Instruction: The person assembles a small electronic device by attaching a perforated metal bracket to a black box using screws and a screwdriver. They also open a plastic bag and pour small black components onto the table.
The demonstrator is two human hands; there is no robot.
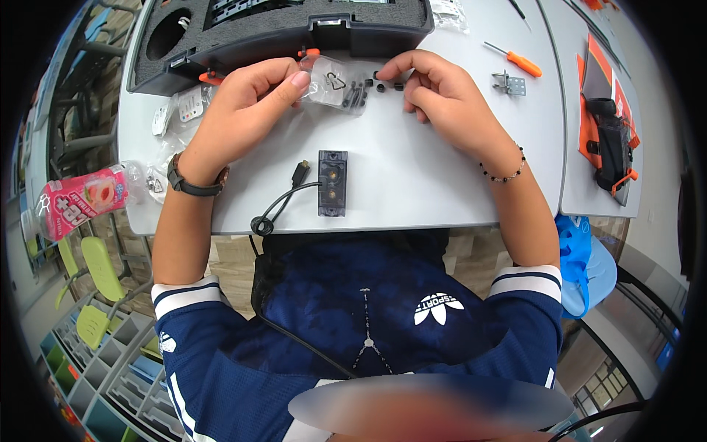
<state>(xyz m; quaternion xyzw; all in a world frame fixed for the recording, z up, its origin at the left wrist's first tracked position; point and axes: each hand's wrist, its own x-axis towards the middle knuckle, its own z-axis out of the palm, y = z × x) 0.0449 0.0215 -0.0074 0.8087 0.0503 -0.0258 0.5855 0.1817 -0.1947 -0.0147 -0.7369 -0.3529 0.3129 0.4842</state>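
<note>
My left hand [254, 99] pinches the edge of a small clear plastic bag [328, 79] between thumb and forefinger. Several dark, short, peg-like parts [355, 96] show at the bag's right end. Beside it, a few loose black pieces [381, 88] lie on the white table. My right hand [438, 92] hovers at these pieces, its forefinger stretched out to one and the other fingers loosely curled; nothing visible is gripped. Nearer to me, between my forearms, lies a dark rectangular box-like device [333, 184] with two round brassy spots and a black cable [276, 206].
A black foam-lined case [368, 40] stands along the far side. Empty-looking plastic bags [177, 118] and a pink pouch [85, 199] are at left. On the right lie an orange-handled screwdriver [523, 64], a metal bracket [509, 84] and a dark assembled device [611, 144].
</note>
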